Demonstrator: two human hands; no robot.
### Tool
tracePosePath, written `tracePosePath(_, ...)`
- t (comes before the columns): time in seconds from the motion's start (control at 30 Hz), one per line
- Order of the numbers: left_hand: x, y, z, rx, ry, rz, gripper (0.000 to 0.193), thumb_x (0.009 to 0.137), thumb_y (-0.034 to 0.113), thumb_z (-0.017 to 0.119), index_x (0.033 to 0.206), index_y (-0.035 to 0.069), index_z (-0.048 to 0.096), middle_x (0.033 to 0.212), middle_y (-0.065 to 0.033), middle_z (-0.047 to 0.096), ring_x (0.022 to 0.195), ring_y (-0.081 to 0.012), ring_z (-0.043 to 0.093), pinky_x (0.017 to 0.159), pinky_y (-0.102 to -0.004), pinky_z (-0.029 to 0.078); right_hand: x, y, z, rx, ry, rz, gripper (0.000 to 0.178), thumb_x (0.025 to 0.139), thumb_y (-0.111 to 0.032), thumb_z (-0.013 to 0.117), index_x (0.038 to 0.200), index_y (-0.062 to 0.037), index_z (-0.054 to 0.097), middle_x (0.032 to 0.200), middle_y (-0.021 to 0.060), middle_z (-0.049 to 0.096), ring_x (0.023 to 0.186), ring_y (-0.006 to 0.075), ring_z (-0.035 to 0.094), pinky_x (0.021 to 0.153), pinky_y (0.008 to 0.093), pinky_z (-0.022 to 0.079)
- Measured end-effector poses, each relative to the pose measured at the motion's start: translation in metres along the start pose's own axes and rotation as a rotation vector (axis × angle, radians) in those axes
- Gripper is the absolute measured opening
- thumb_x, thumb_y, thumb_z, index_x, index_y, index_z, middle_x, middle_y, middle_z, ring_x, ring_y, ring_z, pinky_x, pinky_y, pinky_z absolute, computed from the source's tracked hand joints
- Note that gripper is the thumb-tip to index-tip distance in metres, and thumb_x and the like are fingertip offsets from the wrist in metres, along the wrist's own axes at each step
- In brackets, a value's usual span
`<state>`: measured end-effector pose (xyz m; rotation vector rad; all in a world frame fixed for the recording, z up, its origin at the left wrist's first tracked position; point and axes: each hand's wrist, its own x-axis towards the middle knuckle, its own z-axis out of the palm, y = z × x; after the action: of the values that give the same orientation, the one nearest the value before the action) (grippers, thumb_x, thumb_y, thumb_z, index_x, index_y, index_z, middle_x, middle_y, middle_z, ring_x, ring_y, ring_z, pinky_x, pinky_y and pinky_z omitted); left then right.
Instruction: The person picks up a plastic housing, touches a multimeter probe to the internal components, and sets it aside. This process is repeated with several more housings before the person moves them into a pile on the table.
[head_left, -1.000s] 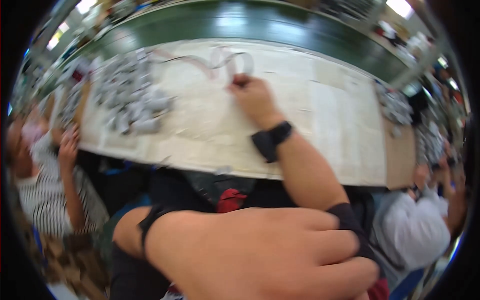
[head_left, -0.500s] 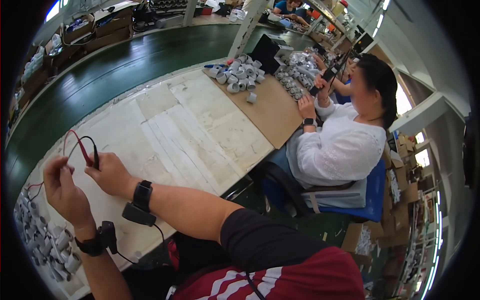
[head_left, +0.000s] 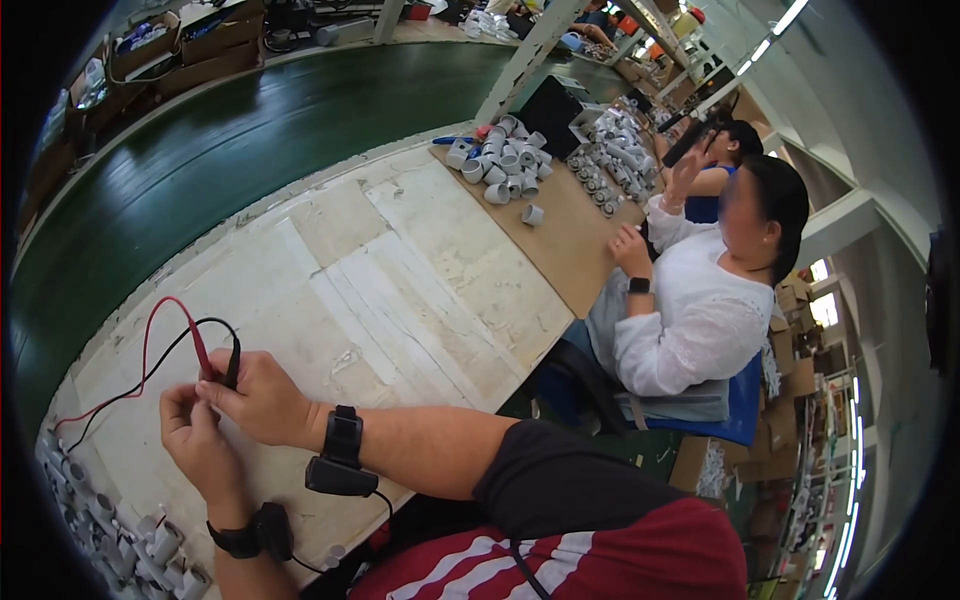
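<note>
My right hand is closed around a red test probe and a black test probe, held side by side. Their red and black leads loop up and trail left across the worktable. Against the right fingertips, my left hand is closed, its fingers curled inward; whatever they pinch is hidden. Beside my left forearm lies a heap of grey-white tubular plastic fittings. Each wrist wears a black strap with a small box.
At right a seated co-worker in white raises one hand near a black tool. Another heap of fittings rests on a brown board. A green conveyor belt curves along the table's far side, near a metal post.
My hands have come together, the left now touching the right near the probes. The co-worker's hands have moved off the parts and the black tool. The whole view has shifted slightly.
</note>
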<state>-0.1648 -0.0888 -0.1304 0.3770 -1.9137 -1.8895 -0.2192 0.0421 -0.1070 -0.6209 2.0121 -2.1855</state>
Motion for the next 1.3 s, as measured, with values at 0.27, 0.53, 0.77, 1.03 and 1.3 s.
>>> tracePosePath(0.27,-0.004,0.022,0.003,0.123,-0.082,-0.051,0.015,0.102,0.009,0.058,0.107,-0.002,0.066,0.09,-0.0025,0.067,0.08,-0.0081,0.056,0.071,-0.0218,0.044,0.0,0.008,0.001,0.069,-0.006,-0.034,0.009,0.093,-0.007,0.067,0.093,0.002,0.065,0.075,0.0126,0.066,0.069,0.0178,0.06,0.066,0.0328,0.05)
tracePosePath(0.53,0.007,0.019,-0.011,0.257,-0.358,-0.08,0.014,0.099,0.009,0.062,0.101,-0.003,0.069,0.086,-0.0006,0.067,0.076,-0.0062,0.055,0.069,-0.0224,0.044,0.001,0.003,-0.006,-0.084,0.014,0.004,0.013,0.093,-0.01,0.069,0.091,0.0022,0.065,0.073,0.0076,0.066,0.066,0.0155,0.062,0.062,0.0312,0.051)
tracePosePath(0.77,0.016,0.024,-0.03,0.399,-0.469,-0.197,0.013,0.098,0.011,0.064,0.093,0.0,0.068,0.081,0.0022,0.065,0.07,-0.0041,0.051,0.062,-0.0216,0.04,0.006,-0.004,-0.009,0.441,-0.051,0.289,0.012,0.091,-0.01,0.069,0.085,-0.0002,0.064,0.068,0.0051,0.062,0.052,0.0121,0.059,0.046,0.0281,0.048)
tracePosePath(1.03,0.019,0.021,-0.038,0.324,-0.427,-0.209,0.015,0.099,0.015,0.064,0.09,0.003,0.064,0.076,0.0038,0.059,0.064,-0.0018,0.044,0.057,-0.0212,0.033,0.006,-0.001,-0.009,0.426,-0.062,0.274,0.011,0.089,-0.006,0.067,0.084,0.0018,0.062,0.067,0.0063,0.061,0.051,0.0133,0.058,0.045,0.0289,0.047)
tracePosePath(1.3,0.019,0.022,-0.036,0.376,-0.434,-0.203,0.018,0.101,0.018,0.062,0.09,0.005,0.064,0.077,0.0045,0.059,0.065,-0.0025,0.044,0.06,-0.0211,0.033,0.008,0.005,-0.006,0.465,-0.037,0.241,0.01,0.09,-0.005,0.067,0.085,0.0023,0.062,0.067,0.0059,0.06,0.053,0.0128,0.058,0.047,0.0279,0.048)
